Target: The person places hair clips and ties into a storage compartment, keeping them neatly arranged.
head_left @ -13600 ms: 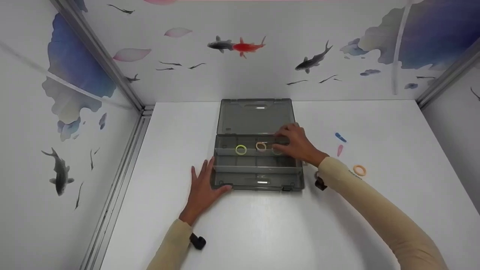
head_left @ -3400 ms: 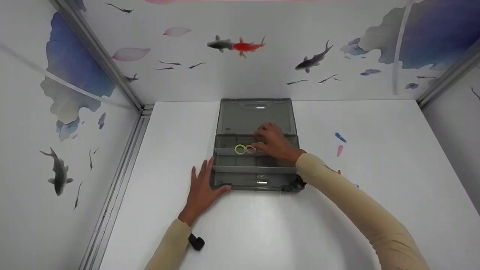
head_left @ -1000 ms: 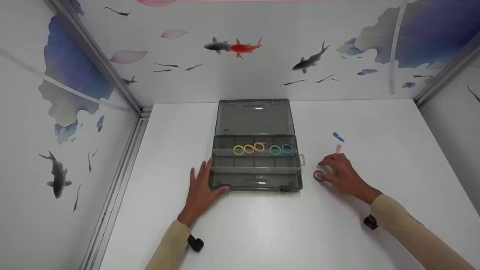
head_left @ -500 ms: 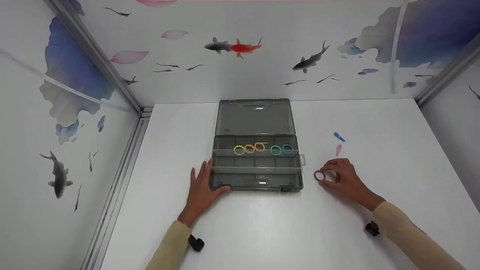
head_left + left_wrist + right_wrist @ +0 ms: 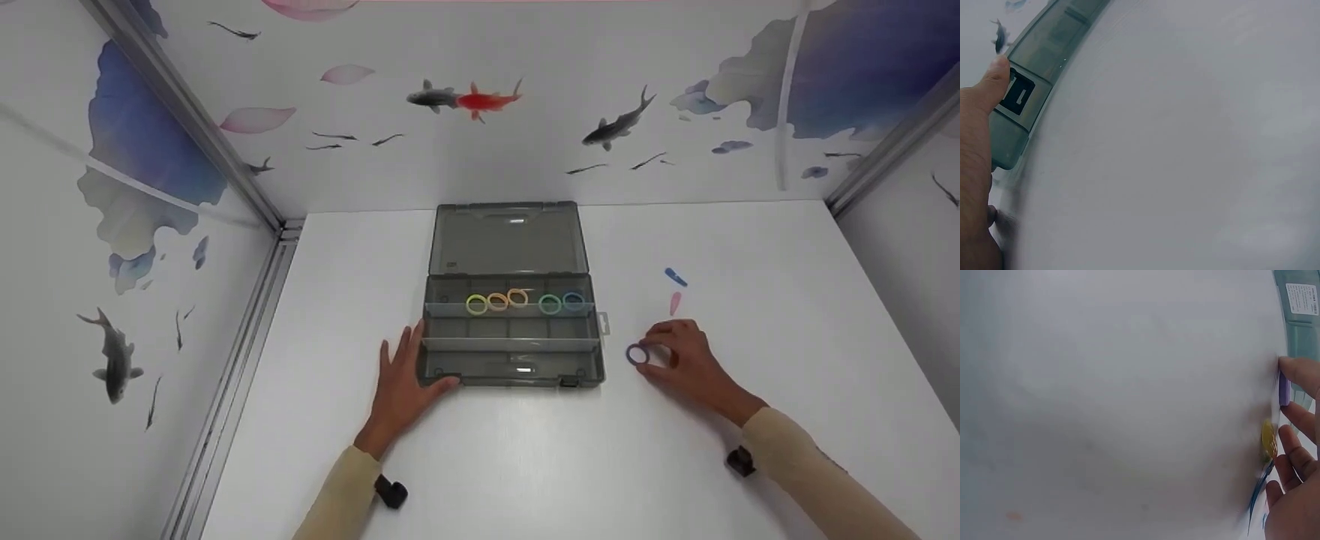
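On desk: open grey box (image 5: 512, 352)
Right hand (image 5: 686, 364): pinches purple ring (image 5: 637, 355)
Left hand (image 5: 401, 386): flat, fingers straight, touching box corner

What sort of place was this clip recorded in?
Likely a staged recording booth, not a home: a bare white table enclosed by panels printed with fish and joined by metal corner rails. Only a grey compartment box and small coloured rings are laid out.

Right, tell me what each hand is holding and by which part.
The right hand pinches a purple ring by its rim, at the fingertips. The left hand holds nothing; it rests flat against the grey box.
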A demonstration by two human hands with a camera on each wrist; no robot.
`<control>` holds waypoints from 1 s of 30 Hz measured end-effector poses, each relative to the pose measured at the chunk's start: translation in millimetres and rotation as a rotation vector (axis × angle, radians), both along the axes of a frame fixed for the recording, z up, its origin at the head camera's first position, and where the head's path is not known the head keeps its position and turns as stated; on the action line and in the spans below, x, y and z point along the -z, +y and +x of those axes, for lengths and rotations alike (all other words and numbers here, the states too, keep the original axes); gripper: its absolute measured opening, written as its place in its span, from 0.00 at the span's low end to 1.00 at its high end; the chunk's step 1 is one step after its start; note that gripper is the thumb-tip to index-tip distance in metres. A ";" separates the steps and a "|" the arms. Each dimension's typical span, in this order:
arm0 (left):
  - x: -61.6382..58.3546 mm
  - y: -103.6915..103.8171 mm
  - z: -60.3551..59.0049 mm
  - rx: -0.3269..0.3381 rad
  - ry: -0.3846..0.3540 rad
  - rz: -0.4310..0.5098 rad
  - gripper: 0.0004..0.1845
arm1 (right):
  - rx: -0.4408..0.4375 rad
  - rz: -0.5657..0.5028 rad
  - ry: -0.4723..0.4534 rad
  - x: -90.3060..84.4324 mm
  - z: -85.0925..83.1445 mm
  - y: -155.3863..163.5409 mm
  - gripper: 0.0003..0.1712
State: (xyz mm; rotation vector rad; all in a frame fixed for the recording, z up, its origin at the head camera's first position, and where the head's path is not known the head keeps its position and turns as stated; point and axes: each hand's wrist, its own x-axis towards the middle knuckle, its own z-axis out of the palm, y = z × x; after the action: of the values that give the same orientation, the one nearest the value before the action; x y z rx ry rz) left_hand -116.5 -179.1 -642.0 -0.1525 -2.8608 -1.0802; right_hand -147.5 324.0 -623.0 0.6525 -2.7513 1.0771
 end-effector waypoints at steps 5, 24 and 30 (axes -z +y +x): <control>1.0 -0.9 2.0 0.000 0.002 0.006 0.60 | 0.005 0.004 0.024 0.5 0.8 -2.2 0.19; 2.5 -2.1 3.6 0.017 0.012 0.008 0.60 | 0.095 -0.014 0.057 -6.8 -26.2 -10.7 0.15; 1.2 -0.6 0.5 0.016 0.027 0.015 0.60 | 0.137 -0.019 0.022 -14.3 -38.2 -15.0 0.14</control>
State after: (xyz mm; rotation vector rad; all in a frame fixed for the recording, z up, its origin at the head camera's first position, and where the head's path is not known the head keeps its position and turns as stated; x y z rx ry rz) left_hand -115.9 -179.7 -643.2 -0.1872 -2.8315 -1.0940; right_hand -185.7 309.0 -608.7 0.4625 -2.7184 1.0582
